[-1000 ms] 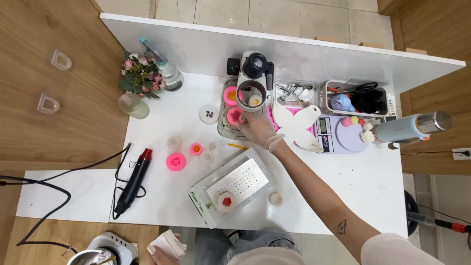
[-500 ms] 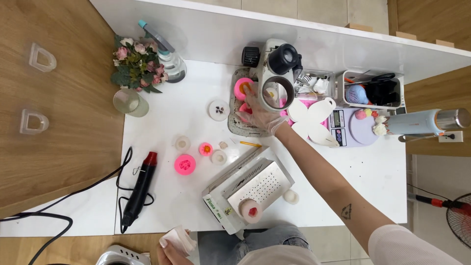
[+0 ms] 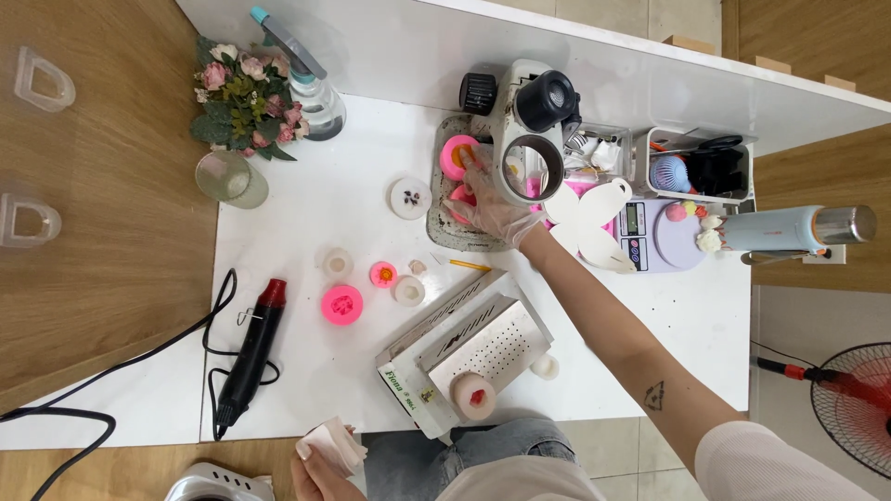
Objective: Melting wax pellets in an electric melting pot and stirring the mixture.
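My gloved right hand (image 3: pixel 490 206) lies spread, grasping nothing, on the pink moulds (image 3: pixel 458 158) in the grey tray (image 3: pixel 444 234) under the magnifier (image 3: pixel 531 139), none lifted yet, while my left hand (image 3: pixel 320 464) pinches a white tissue (image 3: pixel 332 443) at the table edge.

The right arm stretches diagonally forward and to the left, bare from the white sleeve down, a small triangle tattoo on the forearm. The right hand (image 3: pixel 492 209) wears a clear glove, palm down, fingers (image 3: pixel 473 176) spread forward. The left hand (image 3: pixel 320 459) sits low near the body, fingers curled closed.
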